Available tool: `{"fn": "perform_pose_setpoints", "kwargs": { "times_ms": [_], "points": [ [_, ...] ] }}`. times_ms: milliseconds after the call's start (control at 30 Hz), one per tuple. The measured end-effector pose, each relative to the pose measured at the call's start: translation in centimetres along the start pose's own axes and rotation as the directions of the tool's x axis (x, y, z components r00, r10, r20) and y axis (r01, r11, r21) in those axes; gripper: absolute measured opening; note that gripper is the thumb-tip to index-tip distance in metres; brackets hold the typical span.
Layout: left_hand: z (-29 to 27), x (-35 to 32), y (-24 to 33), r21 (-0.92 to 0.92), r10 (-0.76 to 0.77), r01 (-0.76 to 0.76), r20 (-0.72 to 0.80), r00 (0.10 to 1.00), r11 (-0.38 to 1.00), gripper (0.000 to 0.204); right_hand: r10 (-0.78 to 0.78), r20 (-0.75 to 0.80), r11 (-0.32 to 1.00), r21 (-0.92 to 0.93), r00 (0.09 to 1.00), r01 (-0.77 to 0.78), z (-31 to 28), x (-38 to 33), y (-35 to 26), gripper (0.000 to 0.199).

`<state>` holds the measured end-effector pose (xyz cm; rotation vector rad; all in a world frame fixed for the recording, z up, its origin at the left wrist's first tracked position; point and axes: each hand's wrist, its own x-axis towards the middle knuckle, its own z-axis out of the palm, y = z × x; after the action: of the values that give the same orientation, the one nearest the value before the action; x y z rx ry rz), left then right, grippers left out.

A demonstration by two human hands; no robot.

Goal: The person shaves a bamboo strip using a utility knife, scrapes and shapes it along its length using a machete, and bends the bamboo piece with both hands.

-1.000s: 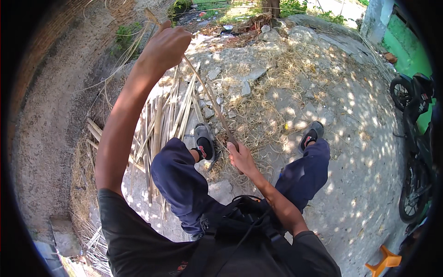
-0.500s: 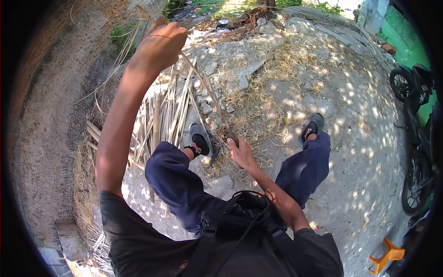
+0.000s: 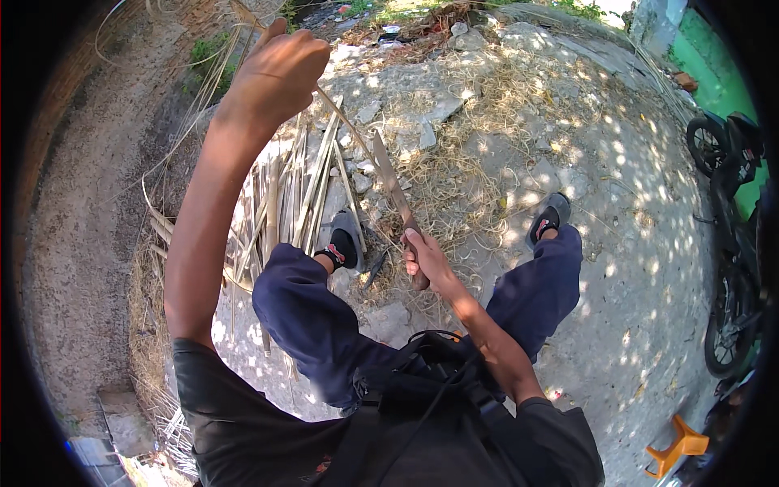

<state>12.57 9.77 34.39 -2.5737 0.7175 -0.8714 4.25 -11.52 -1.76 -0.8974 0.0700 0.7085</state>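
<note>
Left hand: left hand [image 3: 280, 69] raised high at upper left, fist closed round the top end of a thin bamboo strip [image 3: 345, 122].
Right hand: right hand [image 3: 426, 260] low, centre of view, fingers wrapped tight on the handle of a long knife [image 3: 393, 191].
Hands relation: well apart, left far above right, joined only by strip and blade.
Bamboo strip: runs slanting down from the left fist toward the right hand; lower part lies along the knife blade, touching it. Exact contact spot hard to tell.
Knife: blade points up and left from the right fist, flat and pale, tip near the strip's middle.
Person: seated, dark blue trousers, knees spread; left shoe [image 3: 345, 247] and right shoe [image 3: 548, 223] black, planted on the ground.
Strip pile: bundle of cut bamboo strips [image 3: 284, 195] lying on the ground beside the left leg, under the raised arm.
Ground: bare dirt with pale shavings [image 3: 479, 162] scattered ahead of the feet, dappled shade.
Right edge: parked motorbike [image 3: 730, 243]; orange plastic stool [image 3: 677, 450] at lower right.
</note>
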Motion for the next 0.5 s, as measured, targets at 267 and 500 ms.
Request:
{"fn": "perform_pose_setpoints", "kwargs": {
  "times_ms": [267,500],
  "points": [
    [-0.2,0.6,0.6,-0.038,0.011,-0.010,0.033,0.999,0.999,0.011,-0.323,-0.004,0.771,-0.582,0.947,0.260,2.8,0.0,-1.3,0.037],
    [0.0,1.2,1.3,-0.031,0.014,-0.013,0.022,1.000,0.999,0.010,-0.456,-0.030,0.577,-0.771,0.890,0.269,-4.1,4.1,4.7,0.040]
  ]
}}
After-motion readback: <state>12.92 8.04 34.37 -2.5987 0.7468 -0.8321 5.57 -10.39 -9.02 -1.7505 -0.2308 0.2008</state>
